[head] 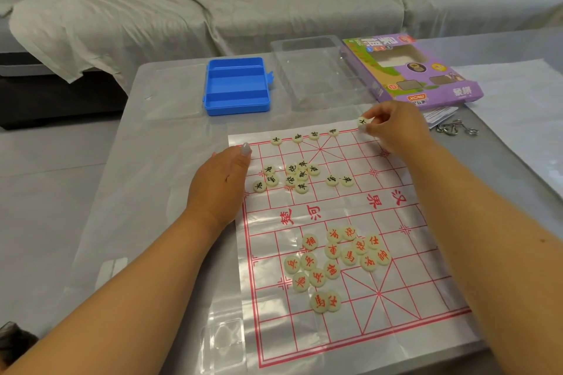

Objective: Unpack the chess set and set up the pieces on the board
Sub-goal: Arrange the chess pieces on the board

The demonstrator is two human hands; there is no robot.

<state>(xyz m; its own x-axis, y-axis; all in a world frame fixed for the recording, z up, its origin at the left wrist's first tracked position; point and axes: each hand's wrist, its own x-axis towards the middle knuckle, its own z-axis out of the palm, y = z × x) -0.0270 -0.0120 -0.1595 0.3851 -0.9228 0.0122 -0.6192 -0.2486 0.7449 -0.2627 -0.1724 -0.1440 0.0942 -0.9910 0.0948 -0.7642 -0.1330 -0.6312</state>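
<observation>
The right hand (393,128) pinched 1 black piece (362,122) above the board's (426,253) top edge, right of 4 pieces already lined up. The left hand (219,183) lay flat and loose at the board's left side. Best to set it right on a line crossing.

— We get soft, even daylight here; shadows under both forearms are faint.

— Glare? We see pale sheen on the plastic board sheet (350,253) toward 6 o'clock and on the glossy table (170,119) around 9.

— Wide-angle bending shows at the edges, and the sofa (274,0) at 12 looks slightly soft.
</observation>
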